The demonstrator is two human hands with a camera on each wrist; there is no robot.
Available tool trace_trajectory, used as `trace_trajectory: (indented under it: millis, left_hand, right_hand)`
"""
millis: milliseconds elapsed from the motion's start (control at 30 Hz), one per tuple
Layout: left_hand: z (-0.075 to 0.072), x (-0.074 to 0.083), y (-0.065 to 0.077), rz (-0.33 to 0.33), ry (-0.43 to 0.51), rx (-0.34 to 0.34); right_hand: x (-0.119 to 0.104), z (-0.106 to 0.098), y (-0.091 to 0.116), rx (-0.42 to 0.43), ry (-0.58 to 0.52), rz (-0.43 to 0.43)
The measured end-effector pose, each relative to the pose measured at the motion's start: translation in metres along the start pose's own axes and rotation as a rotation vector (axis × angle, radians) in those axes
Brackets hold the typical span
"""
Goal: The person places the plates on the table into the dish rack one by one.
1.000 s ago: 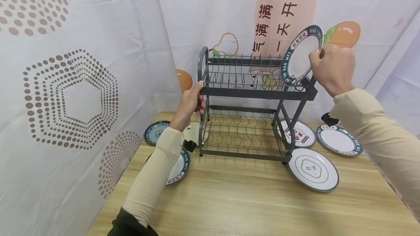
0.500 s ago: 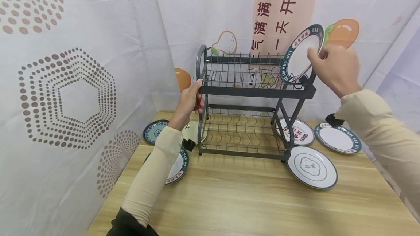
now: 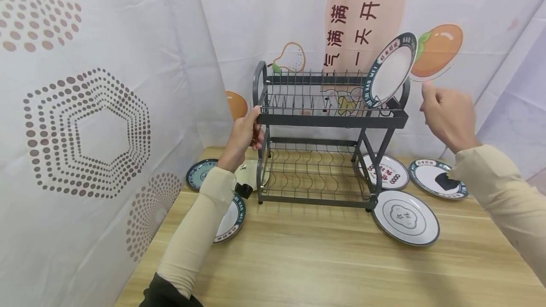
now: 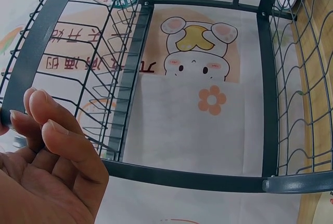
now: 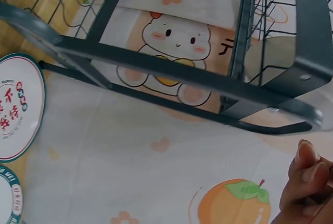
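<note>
A dark grey two-tier dish rack [image 3: 332, 121] stands on the wooden table. My left hand [image 3: 244, 137] grips the left end of its upper tier, thumb on the rail. In the left wrist view the fingers [image 4: 65, 140] of that hand curl beside the rail. A white plate with a green lettered rim [image 3: 390, 74] stands tilted in the right end of the upper tier. Just right of it my right hand [image 3: 451, 116] is in the air, apart from plate and rack, with loosely curled fingers [image 5: 307, 182] holding nothing.
Right of the rack lie a plate with red characters [image 3: 386, 172], a green-rimmed plate [image 3: 426, 174] and a grey-lined plate [image 3: 407, 217]. On the left are a blue-patterned plate [image 3: 200, 173], a cream dish [image 3: 247, 170] and a green-rimmed plate [image 3: 230, 221]. Printed curtains [image 3: 239, 27] hang behind.
My right hand has let go of the green-rimmed plate and moved right and down from it. The plate stays in the upper tier. My left hand keeps its grip on the rack.
</note>
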State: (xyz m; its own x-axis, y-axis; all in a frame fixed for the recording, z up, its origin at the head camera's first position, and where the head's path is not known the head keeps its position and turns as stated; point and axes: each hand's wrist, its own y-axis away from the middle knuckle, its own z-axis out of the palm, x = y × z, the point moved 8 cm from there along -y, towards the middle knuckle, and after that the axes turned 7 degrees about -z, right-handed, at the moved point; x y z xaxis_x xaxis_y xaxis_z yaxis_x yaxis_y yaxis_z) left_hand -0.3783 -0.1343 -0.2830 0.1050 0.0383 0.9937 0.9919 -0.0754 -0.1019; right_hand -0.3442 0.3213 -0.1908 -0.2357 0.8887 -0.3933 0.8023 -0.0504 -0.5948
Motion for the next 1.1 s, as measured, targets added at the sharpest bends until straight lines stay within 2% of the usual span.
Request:
trace_trajectory:
  millis: [333,633,1100]
  left_hand:
    - [0.000,-0.003,-0.001,-0.011,0.006,-0.008]
    - [-0.004,-0.003,0.001,-0.020,0.008,0.001]
    - [0.000,0.002,0.001,0.009,0.013,-0.016]
  right_hand:
    - [0.043,0.009,0.031,-0.127,0.017,0.063]
    - [0.074,0.014,0.052,-0.169,0.067,0.050]
    - [0.138,0.019,0.096,-0.286,0.128,0.133]
